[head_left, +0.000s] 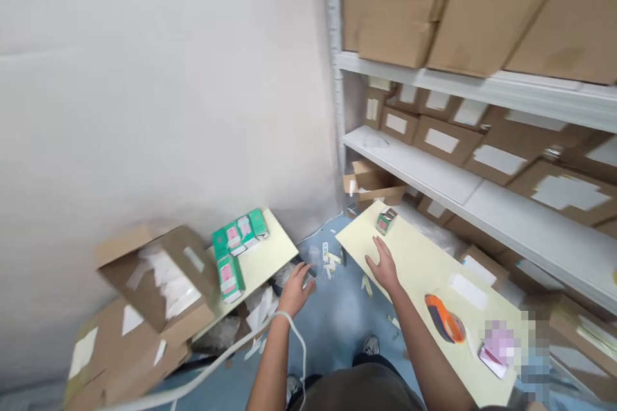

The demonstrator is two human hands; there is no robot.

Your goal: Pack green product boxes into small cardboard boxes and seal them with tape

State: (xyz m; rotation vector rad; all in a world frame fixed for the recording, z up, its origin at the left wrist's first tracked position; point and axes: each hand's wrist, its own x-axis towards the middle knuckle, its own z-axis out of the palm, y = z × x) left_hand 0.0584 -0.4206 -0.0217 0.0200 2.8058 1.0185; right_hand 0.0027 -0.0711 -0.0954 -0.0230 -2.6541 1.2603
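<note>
Right hand [384, 264], grip spread flat on tabletop [424, 257]; left hand [295, 289] grips nothing I see. Small green carton [385, 219]: light, crushable; I'd pinch its sides.

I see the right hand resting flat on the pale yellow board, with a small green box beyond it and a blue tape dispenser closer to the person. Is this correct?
Not quite: the tape dispenser is orange and black, not blue, as the head view shows. The rest holds: the right hand lies flat on the pale yellow board, and the small green box sits beyond it.
</note>
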